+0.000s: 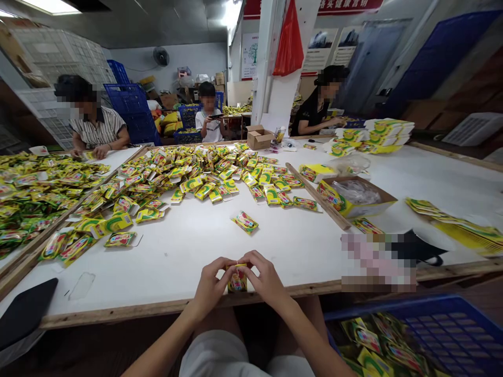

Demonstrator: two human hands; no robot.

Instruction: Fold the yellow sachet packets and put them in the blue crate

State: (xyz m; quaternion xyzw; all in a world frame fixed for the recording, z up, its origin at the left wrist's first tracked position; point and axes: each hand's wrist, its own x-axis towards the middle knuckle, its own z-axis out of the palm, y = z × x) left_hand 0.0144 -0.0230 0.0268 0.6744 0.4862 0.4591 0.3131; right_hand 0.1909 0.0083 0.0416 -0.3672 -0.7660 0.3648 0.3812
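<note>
My left hand and my right hand meet at the front edge of the white table. Between them they pinch a small yellow and red packet, held upright with thumbs and forefingers at its top edge. Its lower part shows between my thumbs; the exact grip at the top is partly hidden by my fingers. A single similar packet lies on the white surface just beyond my hands. Farther back spreads a large pile of yellow and green packets, several with white flaps sticking out.
A wooden strip divides the table on the right, beside an open yellow box holding clear plastic. Another strip runs on the left. A blue crate with packets stands low at right. A dark flat object lies left. Other people sit across.
</note>
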